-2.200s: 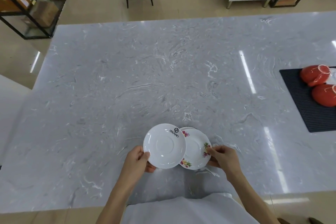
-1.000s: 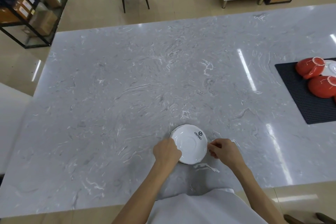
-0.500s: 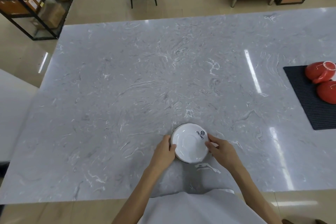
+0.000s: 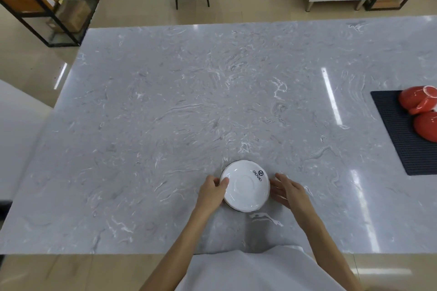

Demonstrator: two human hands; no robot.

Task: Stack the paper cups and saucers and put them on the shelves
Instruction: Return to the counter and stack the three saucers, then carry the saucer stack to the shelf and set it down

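Both hands are working at the near edge of the marble counter [image 4: 165, 101]: the left hand [image 4: 211, 192] is pinching the left rim of the saucer stack [image 4: 244, 185], thumb lying on top of the upper white saucer, while the right hand [image 4: 287, 190] is standing open just beside the right rim, fingers spread and loose, and I cannot tell whether they are touching it. From the head view, the one view given, the saucers are sitting squared up on the counter right in front of the person, a dark rim peeking from beneath the top one. Stacking of these looks done to me; carrying them over is left, perhaps to the black shelving [image 4: 47, 2] at the far left. No paper cups are showing. Off to the right, red cups [image 4: 418, 101] are lying on a dark mat [image 4: 397, 134].
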